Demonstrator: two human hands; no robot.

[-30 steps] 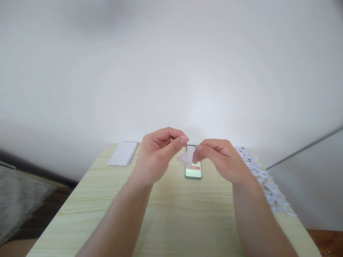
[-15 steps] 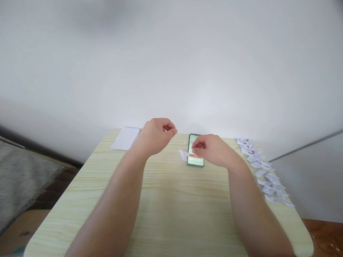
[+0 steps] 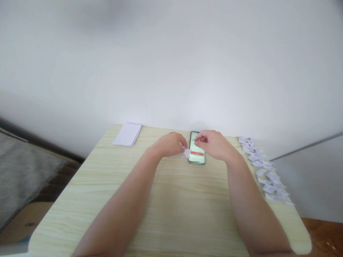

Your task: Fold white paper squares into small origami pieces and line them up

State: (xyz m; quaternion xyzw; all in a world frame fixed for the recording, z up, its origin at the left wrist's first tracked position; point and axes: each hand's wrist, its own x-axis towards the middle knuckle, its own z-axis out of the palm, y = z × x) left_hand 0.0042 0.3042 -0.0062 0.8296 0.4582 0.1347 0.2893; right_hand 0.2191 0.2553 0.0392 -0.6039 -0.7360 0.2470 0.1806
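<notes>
Probably a home; grey fabric (image 3: 24, 175), a wood-grain table (image 3: 187, 214) and brown floor (image 3: 323, 232) suggest it.

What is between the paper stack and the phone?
In the head view, the left hand and, right at it, a small white paper are between the paper stack and the phone.

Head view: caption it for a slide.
Left hand at a white paper piece, right hand at a phone, folded papers at right on the table.

The right hand (image 3: 213, 144) covers part of a dark-edged, green-lit smartphone (image 3: 197, 159); lettering on its red bar (image 3: 197, 153) is too small to read. The left hand (image 3: 171, 144) partly hides a small folded white paper (image 3: 187, 153). The bottom edge cuts off both bare forearms (image 3: 125, 200).
</notes>
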